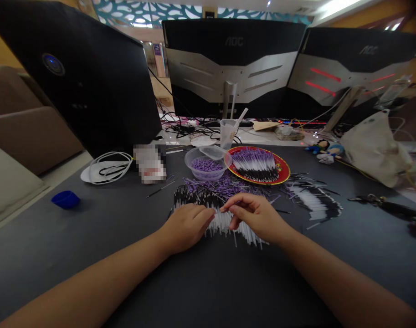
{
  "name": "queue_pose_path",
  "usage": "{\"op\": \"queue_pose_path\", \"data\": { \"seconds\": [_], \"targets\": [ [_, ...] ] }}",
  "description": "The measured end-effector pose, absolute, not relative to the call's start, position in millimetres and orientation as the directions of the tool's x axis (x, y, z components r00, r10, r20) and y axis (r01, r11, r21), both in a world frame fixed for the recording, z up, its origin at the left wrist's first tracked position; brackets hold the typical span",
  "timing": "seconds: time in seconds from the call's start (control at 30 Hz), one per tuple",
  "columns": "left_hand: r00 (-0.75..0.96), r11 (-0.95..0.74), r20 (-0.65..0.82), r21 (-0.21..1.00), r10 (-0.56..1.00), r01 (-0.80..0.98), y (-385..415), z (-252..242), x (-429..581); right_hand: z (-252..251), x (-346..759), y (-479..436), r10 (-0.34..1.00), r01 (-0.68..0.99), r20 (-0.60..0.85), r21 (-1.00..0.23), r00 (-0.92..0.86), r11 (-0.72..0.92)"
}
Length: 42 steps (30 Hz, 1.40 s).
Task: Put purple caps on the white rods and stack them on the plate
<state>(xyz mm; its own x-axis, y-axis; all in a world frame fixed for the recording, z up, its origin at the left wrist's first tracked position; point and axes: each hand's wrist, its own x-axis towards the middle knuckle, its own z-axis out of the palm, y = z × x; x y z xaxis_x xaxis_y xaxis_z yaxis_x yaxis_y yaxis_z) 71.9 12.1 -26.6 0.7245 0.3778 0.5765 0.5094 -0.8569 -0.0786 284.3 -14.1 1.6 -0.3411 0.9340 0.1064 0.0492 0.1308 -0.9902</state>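
My left hand (pixel 185 225) and my right hand (pixel 255 216) meet over a heap of thin black-and-white sticks (pixel 224 223) on the dark table mat (pixel 125 255). Both hands pinch at a small piece between their fingertips, too small to name. Loose purple tips (pixel 224 184) lie just beyond the heap. A clear plastic bowl (pixel 208 164) holds more purple tips. The red plate (pixel 285 171) behind carries finished sticks with purple ends.
A second pile of black-and-white sticks (pixel 315 202) lies to the right. A blue cap (pixel 65 199), a white cable (pixel 108 166) and a plastic cup (pixel 227 132) stand further back. Monitors (pixel 235 64) and a white bag (pixel 375 150) line the rear.
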Motion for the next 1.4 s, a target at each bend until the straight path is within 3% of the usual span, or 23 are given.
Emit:
{"op": "queue_pose_path", "data": {
  "seconds": [0.2, 0.33, 0.43, 0.53, 0.67, 0.77, 0.87, 0.93, 1.0, 1.07, 1.13, 1.23, 1.4],
  "targets": [
    [0.733, -0.868, 0.599, -0.122, 0.323, 0.482, 11, -26, 73, -3, 282, -17, 0.912, 0.287, 0.127, -0.924, -0.391, 0.252],
    [0.733, -0.847, 0.596, -0.160, 0.326, 0.507, 12, -26, 72, -1, 285, -19, 0.851, 0.513, 0.328, -0.689, -0.410, 0.512],
    [0.772, -0.850, 0.561, -0.211, 0.298, 0.482, 12, -27, 71, 1, 284, -21, 0.801, 0.527, 0.396, -0.606, -0.450, 0.596],
    [0.786, -0.861, 0.553, -0.222, 0.275, 0.457, 13, -29, 70, -1, 281, -23, 0.847, 0.505, 0.299, -0.697, -0.440, 0.509],
    [0.791, -0.867, 0.558, -0.233, 0.253, 0.441, 13, -31, 69, -7, 275, -23, 0.928, 0.410, 0.053, -0.887, -0.370, 0.214],
    [0.812, -0.860, 0.528, -0.266, 0.247, 0.435, 14, -28, 69, -8, 271, -19, 0.931, 0.314, -0.072, -0.948, -0.358, 0.048],
    [0.806, -0.857, 0.512, -0.228, 0.299, 0.462, 15, -25, 70, -4, 277, -12, 0.906, 0.277, -0.114, -0.961, -0.409, 0.004],
    [0.788, -0.854, 0.522, -0.195, 0.326, 0.483, 16, -24, 69, -2, 289, -4, 0.901, 0.317, -0.083, -0.946, -0.426, 0.063],
    [0.765, -0.845, 0.546, -0.177, 0.342, 0.504, 19, -25, 67, -2, 304, 5, 0.935, 0.440, 0.008, -0.881, -0.354, 0.174],
    [0.741, -0.835, 0.564, -0.155, 0.364, 0.528, 21, -26, 64, -6, 321, 16, 0.959, 0.635, 0.171, -0.720, -0.226, 0.279],
    [0.731, -0.837, 0.564, -0.123, 0.383, 0.533, 22, -26, 62, -12, 334, 27, 0.947, 0.773, 0.288, -0.566, -0.139, 0.286],
    [0.735, -0.851, 0.560, -0.096, 0.382, 0.516, 22, -24, 62, -22, 344, 38, 0.953, 0.854, 0.286, -0.467, -0.098, 0.228],
    [0.711, -0.820, 0.597, -0.148, 0.372, 0.553, 19, -21, 63, -29, 343, 41, 0.950, 0.887, 0.275, -0.388, -0.147, 0.249]
  ]
}}
